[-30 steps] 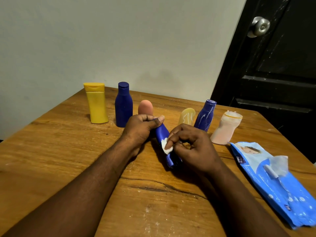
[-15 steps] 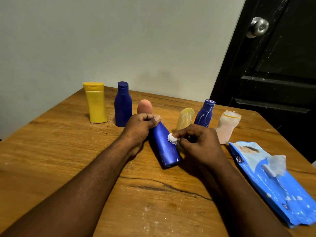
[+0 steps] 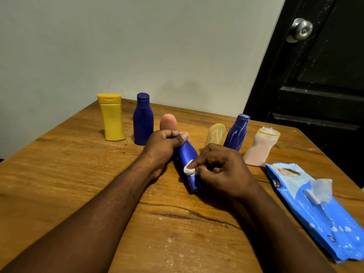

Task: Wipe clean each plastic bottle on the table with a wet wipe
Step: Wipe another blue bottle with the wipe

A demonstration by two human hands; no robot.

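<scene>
Wiping: I see the right hand (image 3: 222,170) pinching a small wadded wet wipe (image 3: 190,170) between thumb and index fingertip, with the wipe pressed on the side of the blue bottle (image 3: 188,154) around mid-body.
Left hand (image 3: 163,144): fingers wrapped round the far end of that same bottle, thumb laid over the top. I read it as a full grip.
Blue bottle: centre of the table (image 3: 59,174), just near of the bottle row. It is tilted, near end down at the table top and far end raised in the left fist. I can't tell the cap state because the fist hides it.
Row, far side, left to right: yellow bottle (image 3: 112,119), dark blue bottle (image 3: 143,121), peach bottle (image 3: 168,122) with its lower part behind the left hand, pale yellow bottle (image 3: 215,134), streaked blue bottle (image 3: 237,133), pale pink bottle (image 3: 260,148). All are standing. Yellow and dark blue are close together, and the last three are bunched just far-right of the right hand.
Wipes pack (image 3: 315,209): blue, lying flat on the right side of the table, near of the pale pink bottle, with its translucent flap lifted.
Background: grey wall (image 3: 157,46) behind the table, black door (image 3: 325,85) far right with a metal knob (image 3: 301,29).
Table surface: wood, with a dark crack running across the near middle between the forearms.
</scene>
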